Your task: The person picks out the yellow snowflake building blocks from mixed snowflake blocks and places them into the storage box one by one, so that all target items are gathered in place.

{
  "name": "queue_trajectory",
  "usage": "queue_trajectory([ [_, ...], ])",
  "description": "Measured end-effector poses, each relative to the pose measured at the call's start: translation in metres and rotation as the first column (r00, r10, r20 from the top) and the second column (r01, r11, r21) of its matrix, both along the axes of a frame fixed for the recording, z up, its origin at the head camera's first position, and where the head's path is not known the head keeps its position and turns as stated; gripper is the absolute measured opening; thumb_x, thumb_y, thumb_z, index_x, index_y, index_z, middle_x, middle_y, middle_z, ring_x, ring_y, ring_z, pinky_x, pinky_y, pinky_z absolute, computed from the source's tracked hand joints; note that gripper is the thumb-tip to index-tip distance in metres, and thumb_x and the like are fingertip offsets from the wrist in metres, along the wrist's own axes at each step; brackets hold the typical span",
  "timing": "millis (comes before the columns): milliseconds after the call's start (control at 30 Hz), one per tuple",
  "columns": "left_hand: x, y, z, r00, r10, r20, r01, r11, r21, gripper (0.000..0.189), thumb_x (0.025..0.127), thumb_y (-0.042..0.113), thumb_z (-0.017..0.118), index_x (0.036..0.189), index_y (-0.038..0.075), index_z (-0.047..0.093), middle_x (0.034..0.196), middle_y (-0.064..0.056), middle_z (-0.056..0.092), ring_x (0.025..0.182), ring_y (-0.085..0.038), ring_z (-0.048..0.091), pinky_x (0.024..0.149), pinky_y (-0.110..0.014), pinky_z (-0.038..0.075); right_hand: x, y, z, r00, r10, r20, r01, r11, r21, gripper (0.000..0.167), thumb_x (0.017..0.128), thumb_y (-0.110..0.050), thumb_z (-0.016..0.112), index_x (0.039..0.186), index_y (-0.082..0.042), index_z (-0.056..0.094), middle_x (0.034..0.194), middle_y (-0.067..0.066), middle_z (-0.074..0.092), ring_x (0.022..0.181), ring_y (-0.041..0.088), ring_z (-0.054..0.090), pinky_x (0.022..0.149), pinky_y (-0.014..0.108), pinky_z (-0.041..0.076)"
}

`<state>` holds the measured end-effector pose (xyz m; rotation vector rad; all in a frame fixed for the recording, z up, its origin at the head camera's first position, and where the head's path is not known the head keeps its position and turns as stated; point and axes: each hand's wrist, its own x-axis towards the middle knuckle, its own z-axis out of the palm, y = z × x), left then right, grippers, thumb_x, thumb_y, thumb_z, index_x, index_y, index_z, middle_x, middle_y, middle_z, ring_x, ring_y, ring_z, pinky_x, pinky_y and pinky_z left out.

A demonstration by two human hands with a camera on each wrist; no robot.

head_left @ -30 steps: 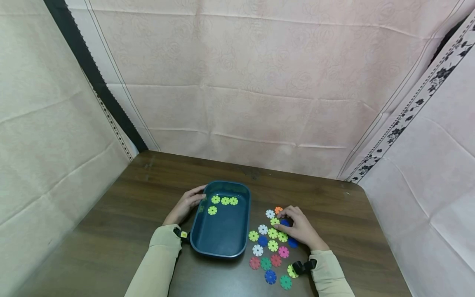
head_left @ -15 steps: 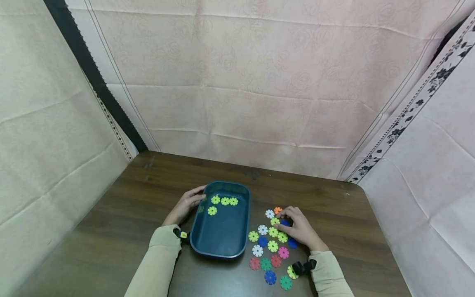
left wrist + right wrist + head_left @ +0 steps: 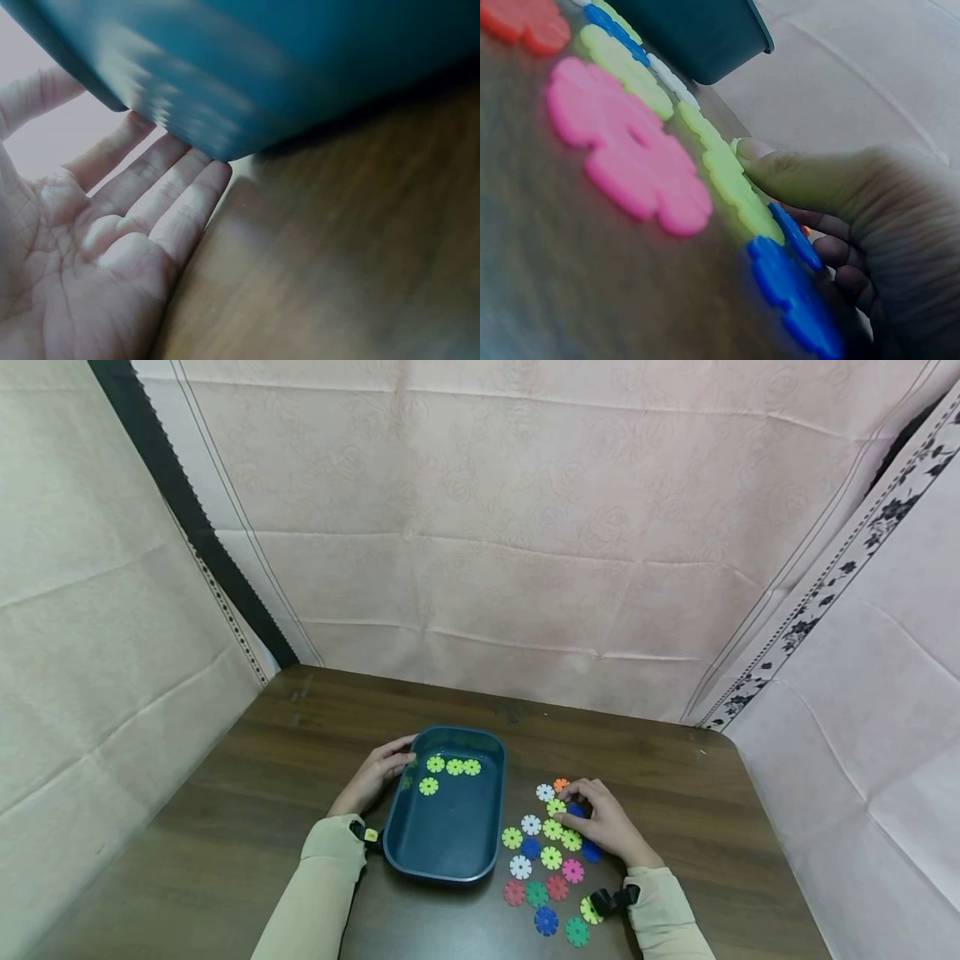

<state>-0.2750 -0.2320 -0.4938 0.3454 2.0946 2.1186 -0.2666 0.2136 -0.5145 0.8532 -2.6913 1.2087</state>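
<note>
On the table sits a dark teal tray (image 3: pixel 446 839) with several yellow-green flower-shaped plastic discs (image 3: pixel 429 786) inside it. My left hand (image 3: pixel 375 774) holds the tray's left side, thumb at the rim; in the left wrist view the fingers (image 3: pixel 180 206) lie along the outer wall. To the right of the tray, my right hand (image 3: pixel 606 818) bends over loose discs and pinches a yellow-green flower disc (image 3: pixel 555 807) between thumb and index finger. The right wrist view shows the thumb (image 3: pixel 802 174) right at the disc's edge, with blue discs (image 3: pixel 791 296) beneath the hand.
Several more flower discs lie loose around the right hand, including a pink one (image 3: pixel 573 870), white (image 3: pixel 521 867), red (image 3: pixel 557 887), green (image 3: pixel 577 932) and orange (image 3: pixel 561 784). The wooden table (image 3: pixel 202 827) is bordered by hanging pale cloth (image 3: pixel 540 527).
</note>
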Motion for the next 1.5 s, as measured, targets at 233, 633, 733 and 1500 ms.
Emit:
queue_trajectory([
  [233,-0.001,-0.001,0.000,1.000,-0.007,-0.009,0.008,1.000,0.012,0.049,0.102,0.024,0.059,0.148,0.009,0.051,0.145,-0.017,0.052,0.123,-0.033,0.058,0.095,-0.031,0.051,0.000,0.000,0.000,0.999,-0.032,0.027,0.033,0.998,-0.050,0.021,0.089,-0.030,0.079,0.105,-0.025,0.066,0.098,-0.006,0.062,0.089,0.011,0.055,0.077,0.031,0.049],
  [633,-0.001,-0.001,0.001,1.000,0.001,-0.008,-0.001,1.000,0.007,0.050,0.101,0.025,0.060,0.148,0.008,0.051,0.146,-0.017,0.051,0.124,-0.033,0.057,0.096,-0.030,0.051,-0.001,-0.003,0.001,0.995,-0.080,0.053,0.083,0.994,-0.070,0.019,0.089,-0.027,0.079,0.103,-0.024,0.067,0.095,-0.010,0.064,0.088,0.011,0.058,0.077,0.030,0.050],
  [733,-0.001,-0.001,0.001,1.000,0.002,-0.007,-0.001,1.000,0.004,0.050,0.101,0.026,0.060,0.147,0.009,0.051,0.146,-0.016,0.052,0.124,-0.031,0.058,0.096,-0.030,0.051,0.000,-0.003,0.002,0.995,-0.083,0.052,0.087,0.993,-0.074,0.019,0.089,-0.026,0.080,0.103,-0.024,0.068,0.095,-0.010,0.064,0.087,0.011,0.058,0.076,0.031,0.050],
  [1500,0.001,0.000,0.000,1.000,0.009,-0.015,-0.009,1.000,-0.009,0.049,0.102,0.023,0.058,0.148,0.006,0.050,0.145,-0.018,0.053,0.120,-0.031,0.061,0.095,-0.030,0.051,-0.002,-0.042,0.048,0.999,0.024,-0.045,-0.031,0.985,-0.171,0.013,0.093,-0.021,0.074,0.105,-0.020,0.069,0.090,-0.010,0.068,0.077,0.010,0.063,0.066,0.029,0.054],
])
